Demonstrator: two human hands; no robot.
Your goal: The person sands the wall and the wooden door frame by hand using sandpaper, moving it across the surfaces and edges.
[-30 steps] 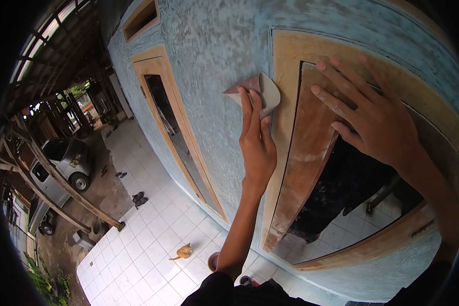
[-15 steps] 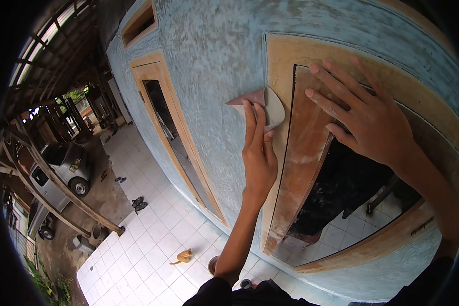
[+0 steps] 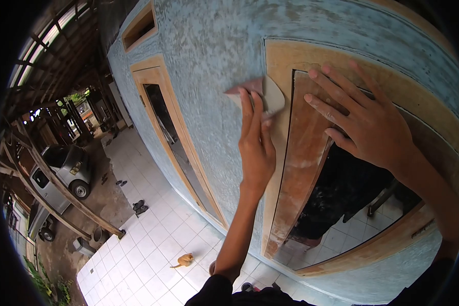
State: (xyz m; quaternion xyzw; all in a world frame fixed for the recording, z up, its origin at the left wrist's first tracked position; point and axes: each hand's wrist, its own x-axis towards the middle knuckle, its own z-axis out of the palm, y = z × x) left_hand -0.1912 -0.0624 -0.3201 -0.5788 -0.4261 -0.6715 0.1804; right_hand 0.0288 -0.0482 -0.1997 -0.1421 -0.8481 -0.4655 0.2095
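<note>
From my remote view, I see left hand (image 3: 257,155) gripping folded sheet (image 3: 273,96), fingers extended over it. Sheet lies against blue wall (image 3: 204,66), reaching over edge of wooden window frame (image 3: 278,64). I see right hand (image 3: 375,127) open, fingers spread across reddish sash (image 3: 303,148). Orange cat (image 3: 185,259) is on white tiled floor (image 3: 148,255) below; silver vehicle (image 3: 74,171) stands well apart.

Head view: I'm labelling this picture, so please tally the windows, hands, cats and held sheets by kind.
Windows: 2 (far window, near window)
Hands: 2 (left hand, right hand)
Cats: 1 (orange cat)
Held sheets: 1 (folded sheet)
Total: 6
</note>
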